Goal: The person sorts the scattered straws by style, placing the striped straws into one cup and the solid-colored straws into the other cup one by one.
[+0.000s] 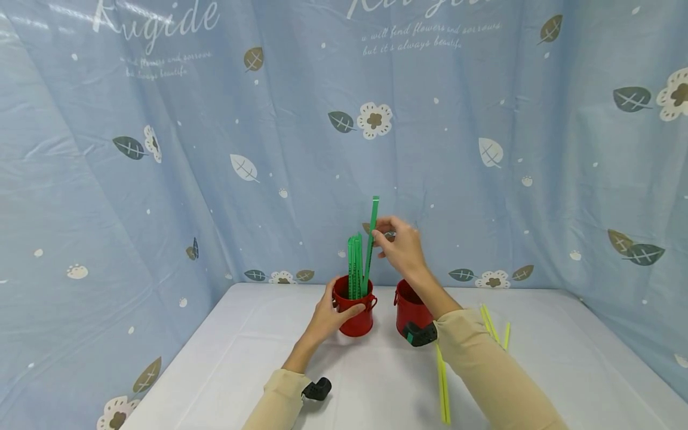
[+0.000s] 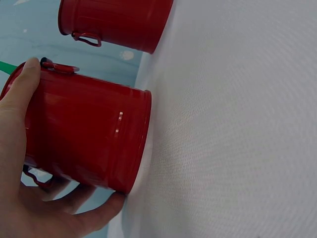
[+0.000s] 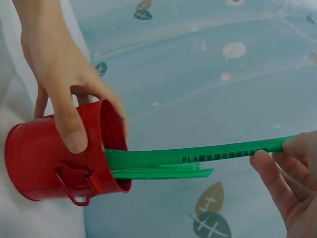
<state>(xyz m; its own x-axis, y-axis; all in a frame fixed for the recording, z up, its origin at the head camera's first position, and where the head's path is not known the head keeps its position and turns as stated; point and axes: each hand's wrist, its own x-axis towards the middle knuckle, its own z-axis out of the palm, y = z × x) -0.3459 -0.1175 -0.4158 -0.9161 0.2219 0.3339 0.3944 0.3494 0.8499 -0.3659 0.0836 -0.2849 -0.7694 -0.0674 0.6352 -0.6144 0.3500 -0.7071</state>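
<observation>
My left hand (image 1: 326, 313) grips a small red metal bucket (image 1: 357, 323), thumb and fingers around its side below the rim. Several green straws (image 1: 353, 266) stand upright in that bucket. Above the rim, my right hand (image 1: 402, 246) pinches one taller green straw (image 1: 371, 245) near its top between thumb and fingertips; the straw's lower end is inside the bucket, hidden by the wall. Dark print runs along this straw (image 3: 208, 153) in the right wrist view. In the left wrist view the bucket (image 2: 84, 126) has its base at the white tabletop.
A second red bucket (image 1: 409, 307) stands just to the right, partly behind my right forearm. Yellow straws (image 1: 443, 388) lie on the white table (image 1: 258, 334), with more yellow ones (image 1: 490, 325) beyond the right sleeve. A blue patterned curtain (image 1: 301, 149) hangs behind.
</observation>
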